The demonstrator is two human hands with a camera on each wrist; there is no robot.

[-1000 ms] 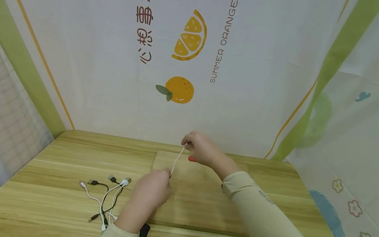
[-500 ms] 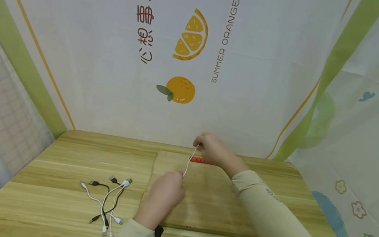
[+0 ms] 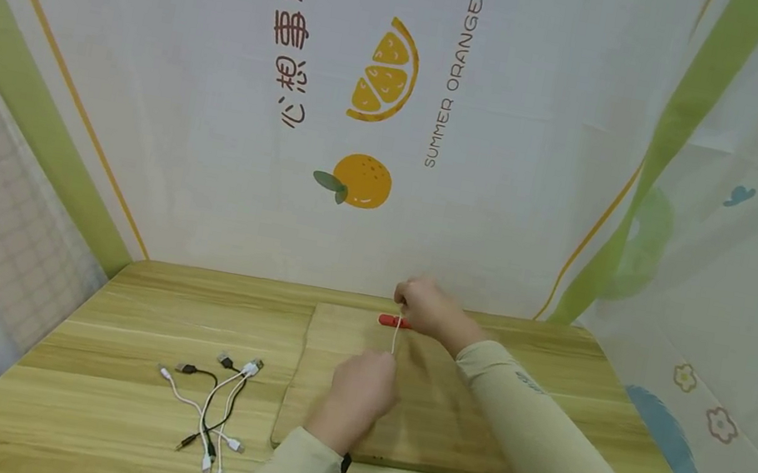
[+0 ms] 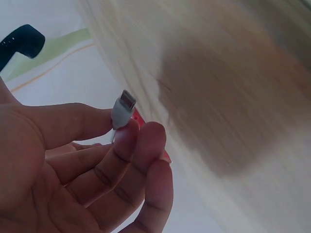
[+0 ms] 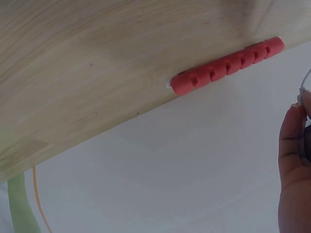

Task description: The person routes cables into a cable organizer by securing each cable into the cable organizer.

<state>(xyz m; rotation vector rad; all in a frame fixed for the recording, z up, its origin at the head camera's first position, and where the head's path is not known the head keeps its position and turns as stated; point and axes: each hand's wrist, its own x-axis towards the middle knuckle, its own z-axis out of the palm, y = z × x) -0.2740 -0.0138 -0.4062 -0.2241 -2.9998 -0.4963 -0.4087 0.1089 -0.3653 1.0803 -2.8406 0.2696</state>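
A short white cable [image 3: 395, 339] is stretched between my two hands above the board. My left hand [image 3: 360, 394] pinches its near end; in the left wrist view the grey-white plug [image 4: 121, 114] with a metal tip sits between thumb and index finger. Farther back, my right hand [image 3: 433, 311] pinches the other end, whose plug [image 5: 301, 97] is only partly visible in the right wrist view. Just below that hand lies a red cable clip strip [image 5: 228, 65] with several slots, at the far edge of the wooden board [image 3: 329, 363]. The cable crosses in front of the strip in the head view.
Left of the board, a loose bunch of several black and white USB cables [image 3: 211, 410] lies on the wooden table [image 3: 93, 389]. A white printed cloth [image 3: 491, 205] hangs behind the table's back edge, and another patterned cloth [image 3: 698, 327] hangs at the right.
Both hands have moved rightward with the cable, and the right hand has lowered slightly at the end. The cable now hangs nearly straight in front of the red strip, which has come into view.
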